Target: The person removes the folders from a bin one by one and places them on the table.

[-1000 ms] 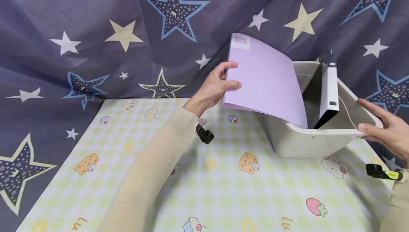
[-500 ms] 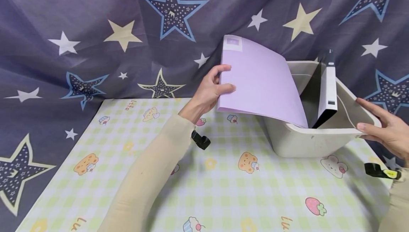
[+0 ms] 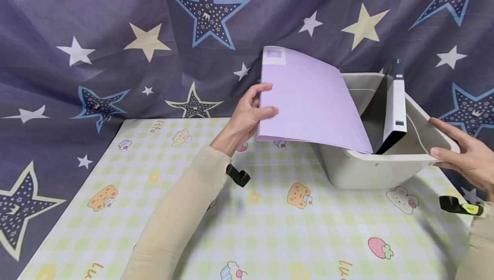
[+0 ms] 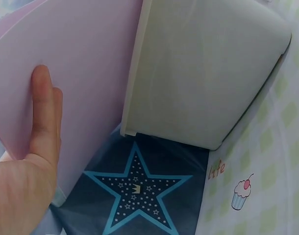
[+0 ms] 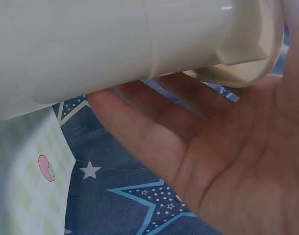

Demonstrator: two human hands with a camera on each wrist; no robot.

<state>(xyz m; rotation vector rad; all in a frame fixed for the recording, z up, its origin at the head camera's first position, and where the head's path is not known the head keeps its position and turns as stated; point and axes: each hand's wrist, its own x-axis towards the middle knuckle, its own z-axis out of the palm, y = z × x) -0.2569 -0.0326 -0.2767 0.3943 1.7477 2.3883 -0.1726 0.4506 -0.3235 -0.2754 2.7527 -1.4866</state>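
Note:
A light purple folder (image 3: pixel 308 100) with a small label in its upper left corner leans out over the left rim of a pale grey plastic bin (image 3: pixel 359 173). My left hand (image 3: pixel 245 117) grips the folder's outer left edge, thumb on the front face. The left wrist view has the fingers of that hand (image 4: pixel 44 112) flat along the folder's back. At the bin's right end, my right hand (image 3: pixel 468 155) holds the rim with the thumb on top. Seen from the right wrist, its fingers (image 5: pixel 135 117) reach under the bin's outer side. The folder's lower right part overlaps the bin's opening.
Inside the bin a black binder with a white spine (image 3: pixel 395 104) stands tilted. Under the bin lies a table with a green checked cloth (image 3: pixel 254 228). A dark curtain with stars (image 3: pixel 170 78) hangs right behind the bin and folder.
My left hand has drawn the folder left and slightly down, so its outer edge sits lower and farther from the bin. My right hand keeps its hold on the rim; the binder stays tilted.

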